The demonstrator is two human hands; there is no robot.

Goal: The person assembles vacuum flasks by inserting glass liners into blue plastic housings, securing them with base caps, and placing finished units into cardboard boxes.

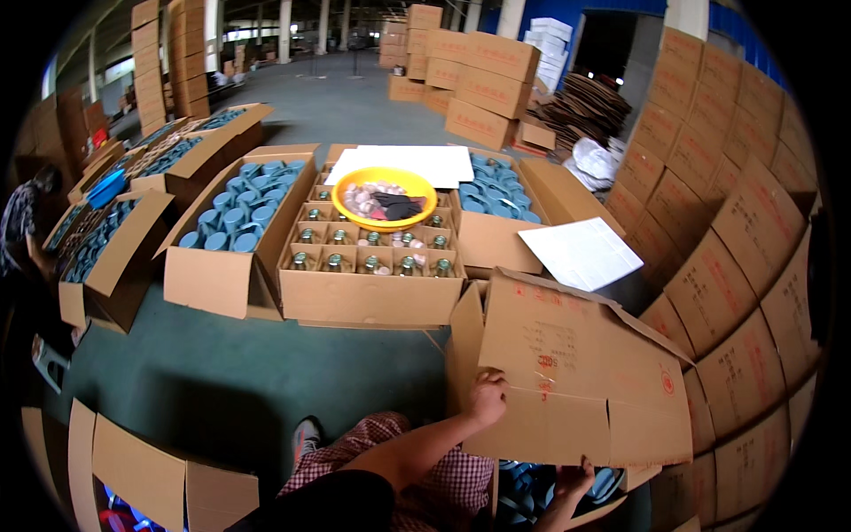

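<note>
A large cardboard carton (581, 355) with red and dark print lies tilted in front of me on the right. My left hand (487, 399) is closed on its left side. At its lower edge, my right hand (574, 481) is closed too, with the thumb tip up against the cardboard. Part of the right hand's grip is hidden. Under that edge, an open box holds blue-grey plastic pieces (523, 483) with loop handles. The carton covers most of this box.
Ahead stands a divided box (372, 297) of glass jars, with a yellow basin (417, 180) on top. Open boxes of blue pieces (235, 217) flank it. A white sheet (581, 253) lies at right. Stacked cartons (736, 293) wall the right side. Another person (31, 222) works at far left.
</note>
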